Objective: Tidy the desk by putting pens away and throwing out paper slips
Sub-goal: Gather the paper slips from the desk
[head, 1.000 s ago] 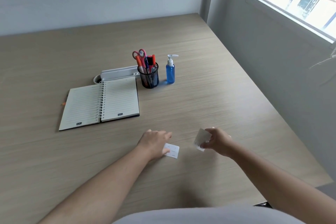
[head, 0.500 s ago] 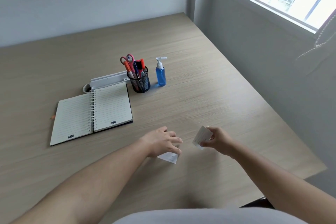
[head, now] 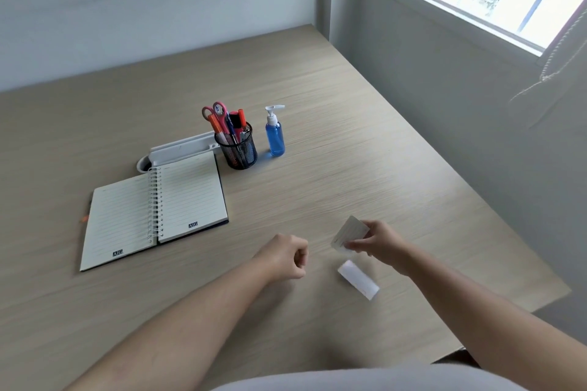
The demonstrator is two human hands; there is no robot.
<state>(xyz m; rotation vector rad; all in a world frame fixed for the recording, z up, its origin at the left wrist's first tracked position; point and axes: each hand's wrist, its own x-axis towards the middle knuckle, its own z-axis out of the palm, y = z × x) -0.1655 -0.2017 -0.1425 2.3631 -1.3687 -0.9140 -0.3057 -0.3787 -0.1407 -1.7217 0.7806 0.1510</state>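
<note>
We count two slips (head: 349,233) (head: 358,279), one notebook (head: 155,209), one cup (head: 240,149) of pens with one pair of scissors (head: 214,111), one bottle (head: 274,133), one white tray (head: 181,149) and two hands (head: 286,255) (head: 379,241).

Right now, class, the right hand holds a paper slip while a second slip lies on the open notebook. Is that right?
Not quite. The head view shows the second slip lying on the desk, near the right hand holding the first slip, well clear of the notebook.
</note>
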